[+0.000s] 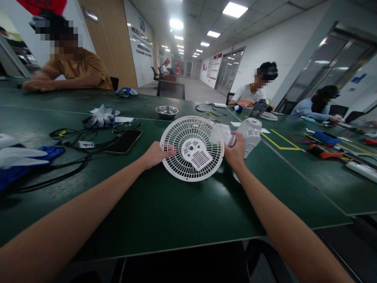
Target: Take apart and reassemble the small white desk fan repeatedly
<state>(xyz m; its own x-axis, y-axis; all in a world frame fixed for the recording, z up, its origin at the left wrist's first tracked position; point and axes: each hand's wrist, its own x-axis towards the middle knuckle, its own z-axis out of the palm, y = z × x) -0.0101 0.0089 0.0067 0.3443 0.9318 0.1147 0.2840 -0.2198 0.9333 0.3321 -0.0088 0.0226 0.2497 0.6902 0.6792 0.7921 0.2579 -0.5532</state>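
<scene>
A round white fan grille (173, 167) is held up over the green table, its slotted centre facing me. My left hand (156, 154) pinches its left rim, with fingertips showing through the bars. On the other side, my right hand (236, 152) is closed around a white fan motor housing (226, 133) just behind the grille's right edge. Whether that hand also touches the rim, I cannot tell. Beside it rises another white fan part with a rounded, vented top (251, 126), partly covered by my right hand. The lower part of the fan is mostly hidden behind my right forearm.
A metal bowl (167, 111) sits beyond the grille. To the left lie a phone (125, 141), black cables (84, 161) and work gloves (101, 118). Rightward are an orange-and-black tool (324, 151) and yellow tape (282, 142). Several people sit around the table (165, 220).
</scene>
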